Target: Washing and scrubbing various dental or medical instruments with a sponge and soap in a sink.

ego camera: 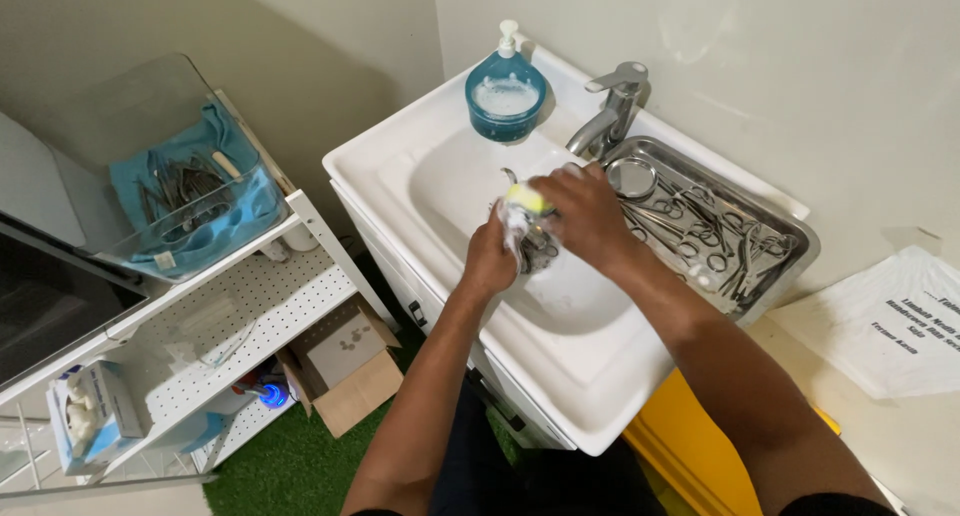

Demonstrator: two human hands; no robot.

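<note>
Both hands meet over the basin of the white sink (450, 191), just in front of the faucet (612, 106). Between them is a small metal instrument (535, 248), shiny, partly hidden and coated in white suds; its exact shape cannot be told. The left hand (490, 261) has its fingers closed round the instrument from below. The right hand (580, 211) curls its fingers over a yellow sponge (528, 198), pressing it on the instrument's top. Right of the faucet sits a steel tray (790, 221) of scissors and forceps; left of it stands a blue soap dispenser (505, 91).
</note>
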